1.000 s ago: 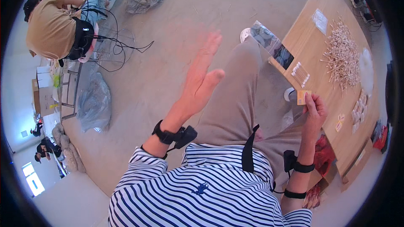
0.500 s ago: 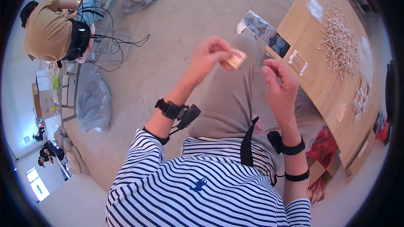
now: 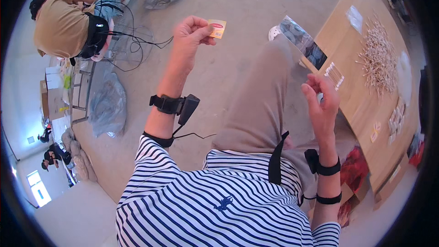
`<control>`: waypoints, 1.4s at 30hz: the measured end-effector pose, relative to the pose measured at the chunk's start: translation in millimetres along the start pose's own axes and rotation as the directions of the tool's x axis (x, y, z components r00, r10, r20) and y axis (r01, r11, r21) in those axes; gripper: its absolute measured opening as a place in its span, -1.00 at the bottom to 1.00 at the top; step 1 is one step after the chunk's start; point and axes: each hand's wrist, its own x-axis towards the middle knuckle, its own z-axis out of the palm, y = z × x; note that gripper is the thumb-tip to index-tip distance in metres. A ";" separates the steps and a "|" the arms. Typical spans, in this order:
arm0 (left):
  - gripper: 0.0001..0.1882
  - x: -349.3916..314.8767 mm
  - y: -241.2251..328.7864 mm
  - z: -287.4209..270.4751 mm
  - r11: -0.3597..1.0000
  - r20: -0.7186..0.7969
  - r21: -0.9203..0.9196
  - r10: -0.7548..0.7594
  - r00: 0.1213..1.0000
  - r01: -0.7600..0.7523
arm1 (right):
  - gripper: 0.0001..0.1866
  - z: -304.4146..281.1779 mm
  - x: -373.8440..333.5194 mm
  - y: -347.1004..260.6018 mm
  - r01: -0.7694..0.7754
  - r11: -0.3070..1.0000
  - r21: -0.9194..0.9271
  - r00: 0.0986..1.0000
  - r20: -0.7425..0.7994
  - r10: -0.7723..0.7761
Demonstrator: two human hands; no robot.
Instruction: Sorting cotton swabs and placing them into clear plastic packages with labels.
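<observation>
Out over the floor, well left of my knees, my left hand [image 3: 194, 32] pinches a small yellow card [image 3: 217, 29] with a red mark between thumb and fingers. My right hand [image 3: 322, 96] is beside the table's edge, its fingers loosely curled and the thumb apart; I see nothing clearly held in it. Just beyond its fingertips, a neat row of cotton swabs [image 3: 334, 76] lies on the wooden table [image 3: 338, 36]. Farther right on the tabletop is a big loose heap of cotton swabs [image 3: 378, 57].
Small filled packets [image 3: 396, 120] and yellow cards [image 3: 376, 131] lie on the table's right part. A clear plastic bag [image 3: 354, 19] is at its far end, a dark glossy sheet [image 3: 302, 41] at its left edge. Another person [image 3: 64, 27] sits far left, near plastic bags [image 3: 109, 105].
My left hand has swung left and away from me, carrying the yellow card. My right hand has shifted a little right, toward the table. The whole view has shifted slightly.
</observation>
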 end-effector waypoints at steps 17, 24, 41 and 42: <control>-0.87 16.0 9.6 -16.3 0.999 -0.026 0.048 0.019 0.999 -0.018 | -0.26 35.2 -15.5 -20.1 0.350 0.925 -0.145 0.903 0.315 -0.293; -0.88 12.2 16.7 -17.0 0.995 -0.004 0.101 0.015 1.000 -0.014 | -0.33 45.4 -39.3 7.7 0.559 0.823 -0.099 0.578 0.759 -0.301; -0.94 -14.4 3.2 33.5 0.978 0.367 0.208 -0.088 0.926 0.011 | -0.73 21.6 -9.0 8.6 0.137 0.983 -0.118 0.985 0.124 -0.123; -0.94 -18.8 2.6 41.3 0.968 0.396 0.248 -0.138 0.908 0.039 | -0.73 24.5 -7.5 4.0 0.136 0.981 -0.136 0.987 0.107 -0.122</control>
